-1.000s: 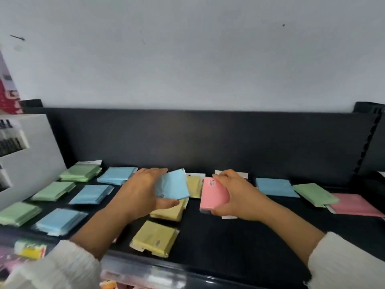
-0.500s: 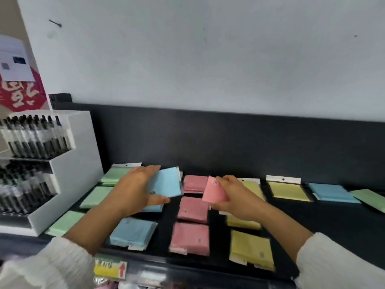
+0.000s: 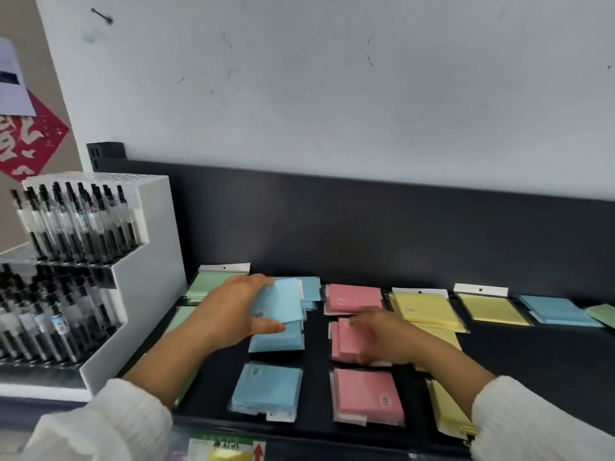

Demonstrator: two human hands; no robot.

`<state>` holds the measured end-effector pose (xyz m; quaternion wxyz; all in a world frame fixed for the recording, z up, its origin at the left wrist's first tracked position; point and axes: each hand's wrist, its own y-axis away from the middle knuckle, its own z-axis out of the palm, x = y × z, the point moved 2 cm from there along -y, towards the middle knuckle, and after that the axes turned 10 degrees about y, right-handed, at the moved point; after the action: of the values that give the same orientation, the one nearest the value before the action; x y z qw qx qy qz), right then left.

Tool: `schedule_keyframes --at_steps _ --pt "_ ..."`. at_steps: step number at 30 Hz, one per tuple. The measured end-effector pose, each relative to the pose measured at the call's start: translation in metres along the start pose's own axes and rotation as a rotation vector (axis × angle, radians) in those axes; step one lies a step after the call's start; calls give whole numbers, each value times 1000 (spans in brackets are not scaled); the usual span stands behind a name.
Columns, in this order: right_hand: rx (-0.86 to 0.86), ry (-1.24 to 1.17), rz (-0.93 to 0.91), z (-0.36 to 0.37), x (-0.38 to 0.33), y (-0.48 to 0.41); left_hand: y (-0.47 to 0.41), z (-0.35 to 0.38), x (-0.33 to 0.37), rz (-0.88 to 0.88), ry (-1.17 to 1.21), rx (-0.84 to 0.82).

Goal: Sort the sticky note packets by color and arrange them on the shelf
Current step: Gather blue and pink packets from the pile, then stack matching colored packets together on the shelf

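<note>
Head view: the black shelf (image 3: 532, 361) has a white pen rack (image 3: 156, 261) standing at its left end. My left grip (image 3: 229, 314) pinches a blue packet (image 3: 283, 301), thumb beneath, over the blue column (image 3: 266, 387). My right grip (image 3: 389, 337), blurred, rests on the middle pink packet (image 3: 346, 341); whether it clasps, I cannot tell.

blue packets (image 3: 266, 389), pink packets (image 3: 366, 395), apparently pale-green packets (image 3: 198, 287)

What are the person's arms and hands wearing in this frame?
The left hand and right hand are bare, ungloved; no watch or bracelet shows. White, textured knit long sleeves, left sleeve and right sleeve, cover the arms short of the wrists.
</note>
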<state>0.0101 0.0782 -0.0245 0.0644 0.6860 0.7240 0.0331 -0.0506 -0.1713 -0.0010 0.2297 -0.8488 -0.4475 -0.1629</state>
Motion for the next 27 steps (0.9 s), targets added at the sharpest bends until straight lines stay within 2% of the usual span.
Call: schedule_keyframes --at_steps 5,8,10,12,17,23,27 --pt "110 -99 3 -18 -2 0 -11 11 -4 -15 -8 -92" --pt "170 -139 -33 -24 -6 0 -14 24 -12 -78 -17 -222" --pt "178 -134 -46 -23 -9 1 -11 36 -19 -122 -9 -325" --pt "159 -119 -53 -21 -11 2 -9 42 -25 -137 27 -359" --pt "149 -83 -70 -20 -10 6 -13 35 -22 -33 41 -275" --pt "158 -85 -65 -17 -4 13 -14 40 8 197 86 -141" --pt "228 -115 -56 -17 11 20 -21 45 27 267 99 -94"
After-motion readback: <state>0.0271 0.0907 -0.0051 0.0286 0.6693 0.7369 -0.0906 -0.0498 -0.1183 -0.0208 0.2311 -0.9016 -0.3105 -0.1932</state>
